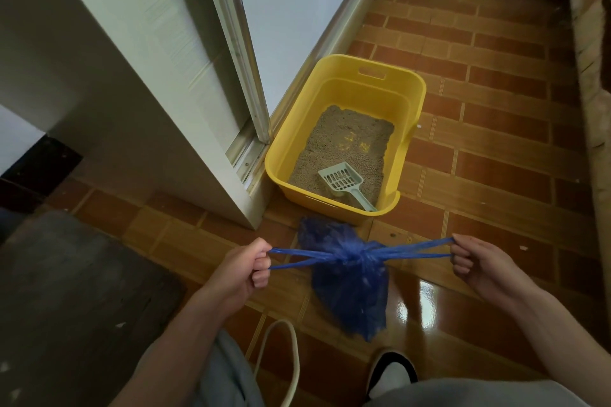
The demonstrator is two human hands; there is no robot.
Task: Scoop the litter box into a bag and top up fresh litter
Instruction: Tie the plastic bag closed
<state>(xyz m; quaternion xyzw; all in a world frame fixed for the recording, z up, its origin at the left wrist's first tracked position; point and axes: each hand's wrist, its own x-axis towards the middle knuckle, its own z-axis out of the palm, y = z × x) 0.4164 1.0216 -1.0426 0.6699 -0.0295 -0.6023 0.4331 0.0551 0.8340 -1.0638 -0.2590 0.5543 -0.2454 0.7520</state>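
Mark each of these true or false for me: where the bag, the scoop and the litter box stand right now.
1. Both hands pull the blue bag's handles apart. True: the left hand and right hand each grip a handle of the blue bag, knotted in the middle.
2. The scoop is in the right hand. False: the grey scoop lies in the litter box.
3. The litter box is yellow. True: the litter box is yellow.
4. The litter box holds no litter. False: litter covers most of its floor.
5. The bag lies inside the litter box. False: it hangs between the hands, in front of the box.
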